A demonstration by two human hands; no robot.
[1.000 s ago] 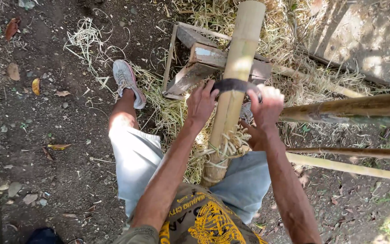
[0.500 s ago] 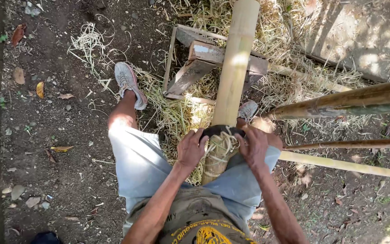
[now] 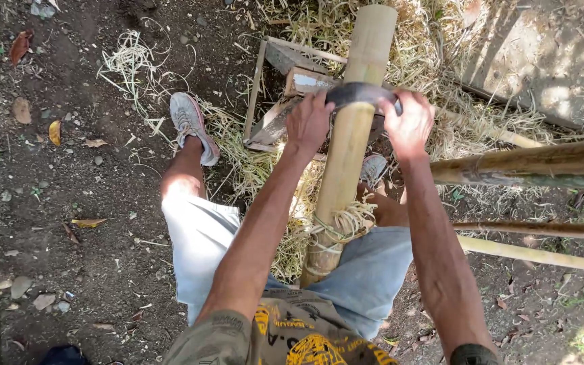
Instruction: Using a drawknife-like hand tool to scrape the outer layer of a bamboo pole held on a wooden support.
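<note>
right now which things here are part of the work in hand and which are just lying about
In use:
- left hand and right hand, each gripping an end of the curved blade
- thick bamboo pole under the blade
- curled shavings on that pole

Lying about:
- wooden frame
- thinner bamboo poles
- dry leaves
- loose fibre heap

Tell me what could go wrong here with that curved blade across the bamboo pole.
1. Both hands, the left hand and right hand, grip the curved blade by its ends; a slip could drag fingers along the edge.
2. The bamboo pole runs between the person's legs, so a blade pulled down it may jump toward the thighs.
3. The curled shavings bunched on the pole could snag the blade.
</note>
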